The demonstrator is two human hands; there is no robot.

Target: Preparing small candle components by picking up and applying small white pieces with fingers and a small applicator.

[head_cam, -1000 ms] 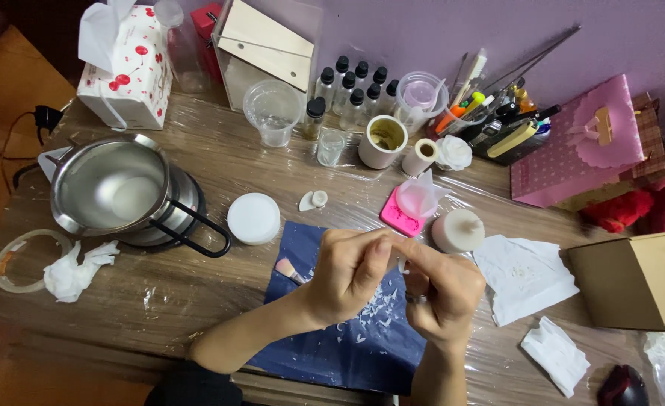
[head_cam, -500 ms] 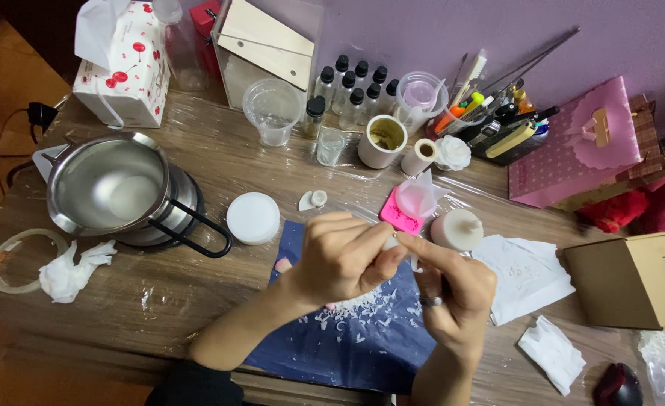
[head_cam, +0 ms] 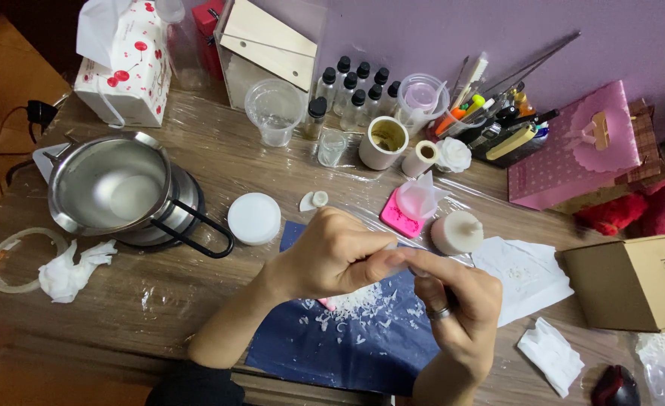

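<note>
My left hand (head_cam: 332,254) and my right hand (head_cam: 456,301) meet over a dark blue sheet (head_cam: 362,353) on the wooden table. Their fingertips pinch a small pale object between them, mostly hidden by the fingers. My right hand wears a ring. White wax flakes (head_cam: 347,308) lie scattered on the blue sheet under the hands. A pink edge peeks out below my left hand.
A metal pot (head_cam: 114,188) of melted wax sits on a hotplate at left. Nearby are a white round lid (head_cam: 253,218), a white candle (head_cam: 456,233), a pink mould (head_cam: 400,214), small bottles (head_cam: 355,90), a pen holder, a pink gift bag (head_cam: 573,150), a cardboard box (head_cam: 633,282) and crumpled tissues.
Both hands have shifted slightly right and closer together over the blue sheet. More white flakes lie on the sheet than a second ago.
</note>
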